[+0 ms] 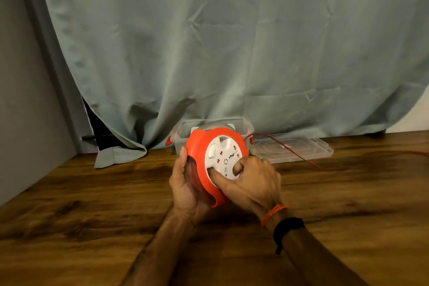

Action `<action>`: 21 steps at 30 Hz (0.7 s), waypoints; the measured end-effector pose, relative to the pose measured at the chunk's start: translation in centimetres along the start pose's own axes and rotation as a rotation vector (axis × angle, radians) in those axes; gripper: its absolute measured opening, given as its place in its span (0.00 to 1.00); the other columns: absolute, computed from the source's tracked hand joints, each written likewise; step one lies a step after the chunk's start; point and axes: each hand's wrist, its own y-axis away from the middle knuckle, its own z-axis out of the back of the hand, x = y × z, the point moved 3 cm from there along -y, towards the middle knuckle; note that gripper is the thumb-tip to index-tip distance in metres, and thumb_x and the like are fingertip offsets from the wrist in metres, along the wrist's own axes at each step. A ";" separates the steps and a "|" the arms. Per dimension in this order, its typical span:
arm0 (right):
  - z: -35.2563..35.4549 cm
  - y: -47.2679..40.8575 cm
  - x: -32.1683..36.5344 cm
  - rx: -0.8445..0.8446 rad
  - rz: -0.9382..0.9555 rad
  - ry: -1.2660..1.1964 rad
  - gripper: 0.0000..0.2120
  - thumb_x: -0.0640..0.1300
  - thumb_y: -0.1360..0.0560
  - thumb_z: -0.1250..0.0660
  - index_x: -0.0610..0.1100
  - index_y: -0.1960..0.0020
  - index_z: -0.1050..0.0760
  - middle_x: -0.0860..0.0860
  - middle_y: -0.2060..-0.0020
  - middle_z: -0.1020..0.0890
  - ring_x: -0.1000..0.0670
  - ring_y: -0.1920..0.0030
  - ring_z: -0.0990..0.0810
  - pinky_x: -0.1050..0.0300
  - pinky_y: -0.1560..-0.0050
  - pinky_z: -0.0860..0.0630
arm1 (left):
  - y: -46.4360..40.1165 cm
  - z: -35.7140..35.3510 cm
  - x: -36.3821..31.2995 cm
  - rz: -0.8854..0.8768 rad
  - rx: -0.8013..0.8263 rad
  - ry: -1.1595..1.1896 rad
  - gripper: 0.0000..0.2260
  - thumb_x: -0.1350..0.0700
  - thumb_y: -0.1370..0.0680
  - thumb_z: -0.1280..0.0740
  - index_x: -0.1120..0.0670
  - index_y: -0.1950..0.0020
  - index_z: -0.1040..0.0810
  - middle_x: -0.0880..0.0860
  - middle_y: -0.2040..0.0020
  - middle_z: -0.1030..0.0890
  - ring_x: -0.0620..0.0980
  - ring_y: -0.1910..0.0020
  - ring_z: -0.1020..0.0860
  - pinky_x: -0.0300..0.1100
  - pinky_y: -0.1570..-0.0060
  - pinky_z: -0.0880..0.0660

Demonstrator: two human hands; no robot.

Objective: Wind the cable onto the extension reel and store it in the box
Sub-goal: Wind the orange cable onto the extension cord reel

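Reel held above the table, box behind it, lid right of box

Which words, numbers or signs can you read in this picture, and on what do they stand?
No text is readable.
White face of the reel: a small ring sign and dark marks beside it, too blurred to read.
Clear box and lid: no label visible.

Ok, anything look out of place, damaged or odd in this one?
Nothing stands out. The cable trailing off right across the box lid is simply not wound yet; left hand holds the reel, right hand on its face.
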 end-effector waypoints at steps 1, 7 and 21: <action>-0.1 0.0 0.0 0.015 -0.015 -0.007 0.34 0.76 0.45 0.41 0.43 0.72 0.26 0.54 0.76 0.24 0.55 0.73 0.30 0.63 0.72 0.35 | -0.1 0.0 -0.1 -0.009 0.010 0.005 0.25 0.37 0.29 0.34 0.51 0.41 0.16 0.60 0.42 0.16 0.60 0.43 0.18 0.52 0.51 0.19; 1.3 -1.3 -0.9 0.166 0.109 -0.222 0.24 0.71 0.37 0.33 0.49 0.67 0.21 0.59 0.81 0.29 0.59 0.74 0.28 0.61 0.66 0.31 | 0.1 0.4 -0.5 0.055 0.096 0.117 0.33 0.34 0.27 0.39 0.57 0.34 0.21 0.64 0.36 0.21 0.64 0.38 0.22 0.59 0.45 0.22; 2.0 -1.5 -1.4 0.155 0.561 0.128 0.32 0.54 0.30 0.39 0.60 0.26 0.39 0.51 0.70 0.22 0.46 0.64 0.21 0.50 0.58 0.23 | 0.4 0.5 0.0 0.180 0.181 0.149 0.32 0.34 0.26 0.40 0.56 0.34 0.21 0.63 0.36 0.21 0.64 0.38 0.22 0.60 0.45 0.23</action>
